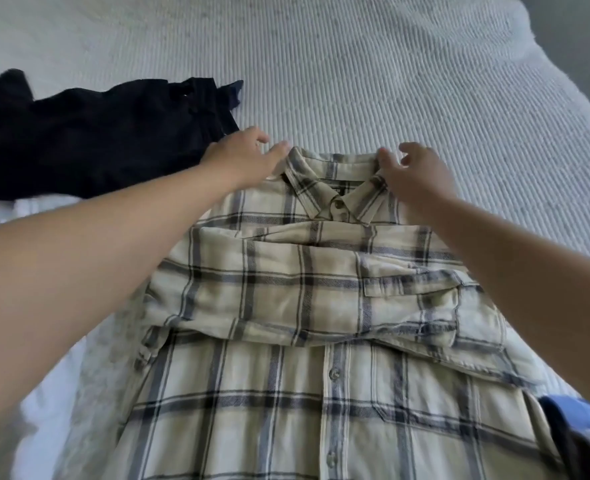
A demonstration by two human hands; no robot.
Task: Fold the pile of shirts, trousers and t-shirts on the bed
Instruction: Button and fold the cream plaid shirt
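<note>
plaid shirt [286,299]: cream with navy checks, buttoned, front up, collar far end, sleeves folded across chest, flat on bed | black garments [89,140]: crumpled heap, far left of shirt, near its collar

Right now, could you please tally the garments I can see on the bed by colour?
Beige plaid: 1, the plaid button-up shirt
Black: 1, the black garment
Blue: 1, the blue garment at the lower right edge, mostly cut off
Total: 3
</note>
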